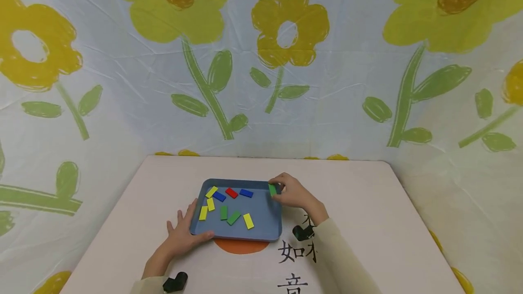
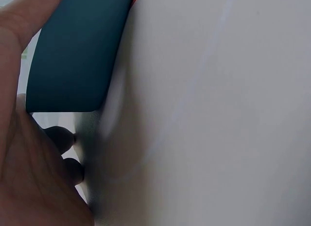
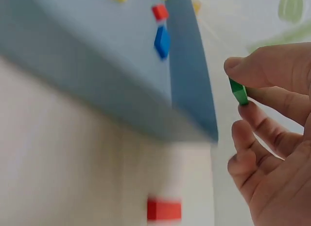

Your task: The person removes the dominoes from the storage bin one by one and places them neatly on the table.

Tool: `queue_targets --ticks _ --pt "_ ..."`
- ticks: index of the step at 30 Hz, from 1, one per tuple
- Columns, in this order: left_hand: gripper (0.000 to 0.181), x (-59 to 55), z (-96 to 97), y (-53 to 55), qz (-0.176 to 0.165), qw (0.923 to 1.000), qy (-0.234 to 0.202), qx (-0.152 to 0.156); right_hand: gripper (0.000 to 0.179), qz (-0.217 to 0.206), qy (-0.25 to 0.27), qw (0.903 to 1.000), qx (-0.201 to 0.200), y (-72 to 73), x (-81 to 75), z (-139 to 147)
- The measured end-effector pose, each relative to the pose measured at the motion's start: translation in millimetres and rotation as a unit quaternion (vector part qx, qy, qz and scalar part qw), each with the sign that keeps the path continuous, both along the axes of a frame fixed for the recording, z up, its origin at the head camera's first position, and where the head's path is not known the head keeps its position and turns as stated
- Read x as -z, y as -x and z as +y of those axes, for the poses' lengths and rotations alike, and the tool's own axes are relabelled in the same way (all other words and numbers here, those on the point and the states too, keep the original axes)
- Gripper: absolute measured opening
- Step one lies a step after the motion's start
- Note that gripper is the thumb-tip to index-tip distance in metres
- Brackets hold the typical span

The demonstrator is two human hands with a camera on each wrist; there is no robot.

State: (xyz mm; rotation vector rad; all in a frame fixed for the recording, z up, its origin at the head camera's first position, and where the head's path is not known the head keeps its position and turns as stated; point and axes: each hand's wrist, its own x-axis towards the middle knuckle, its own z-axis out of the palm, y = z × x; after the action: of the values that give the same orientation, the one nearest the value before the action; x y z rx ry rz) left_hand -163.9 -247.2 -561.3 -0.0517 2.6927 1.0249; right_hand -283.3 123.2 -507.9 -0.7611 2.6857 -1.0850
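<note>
A grey-blue tray [image 1: 261,221] lies on the table with small coloured blocks in it: several yellow ones [image 1: 249,221], two blue [image 1: 246,193], one red [image 1: 231,193] and two green [image 1: 224,213]. My right hand [image 1: 296,192] pinches another green block [image 3: 238,92] between thumb and fingertips, held up at the tray's back right corner. Straight and spread, the fingers of my left hand [image 1: 184,235] touch the tray's left side. Its thumb lies along the front edge, so the front left corner [image 2: 73,65] sits between thumb and fingers.
On the table beside the tray is a red block [image 3: 164,209], seen in the right wrist view. The tabletop [image 1: 347,194] bears black printed characters [image 1: 292,252] and an orange patch [image 1: 241,246] in front of the tray. A flowered cloth [image 1: 310,121] hangs behind and at both sides.
</note>
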Motion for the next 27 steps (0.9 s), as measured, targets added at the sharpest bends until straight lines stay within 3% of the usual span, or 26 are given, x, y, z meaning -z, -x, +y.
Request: queue_targets --ticks 6,13,27 --pt "0.123 -2.2 0.8 -1.7 0.015 0.9999 -0.002 -0.007 0.047 -0.015 0.027 0.9990 0.031 -2.2 7.0 37" --pt "0.123 -2.4 1.0 -3.1 -0.004 1.0000 -0.002 -0.006 0.048 -0.032 0.018 0.9965 0.075 -5.5 25.6 70" --pt "0.122 -2.0 2.7 -2.3 -0.001 1.0000 -0.004 -0.003 0.045 -0.035 -0.009 0.9930 0.112 -3.1 47.9 84"
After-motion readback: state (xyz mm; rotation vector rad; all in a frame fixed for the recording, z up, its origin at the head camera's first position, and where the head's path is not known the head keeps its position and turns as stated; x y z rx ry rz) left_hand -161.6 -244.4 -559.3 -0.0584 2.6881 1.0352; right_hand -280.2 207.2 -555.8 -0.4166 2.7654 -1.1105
